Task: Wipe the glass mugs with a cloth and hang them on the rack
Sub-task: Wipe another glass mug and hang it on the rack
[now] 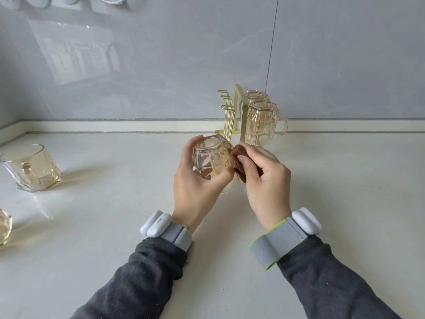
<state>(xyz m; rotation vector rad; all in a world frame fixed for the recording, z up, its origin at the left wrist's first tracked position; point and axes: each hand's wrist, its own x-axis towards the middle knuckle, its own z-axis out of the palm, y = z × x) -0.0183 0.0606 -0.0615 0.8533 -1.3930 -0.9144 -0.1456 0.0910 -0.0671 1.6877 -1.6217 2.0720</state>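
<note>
Mug (211,157) held over the bench (115,226), cloth (239,157) against its right side.
Rack (238,111) stands just behind the hands, near the wall (161,65). Two hung mugs (262,120) sit upside down on its right side; the hooks on its left stick out free. Spare mug (32,169) stands upright at far left, well apart, and a glass (4,226) is cut off by the left frame edge. Left hand (195,178) wraps the tilted mug, fingers curled round it. Right hand (264,178) pinches the folded brown cloth and presses it to the glass. The hands are close together. Open bench lies in front and to the right; a raised ledge runs along the wall.
</note>
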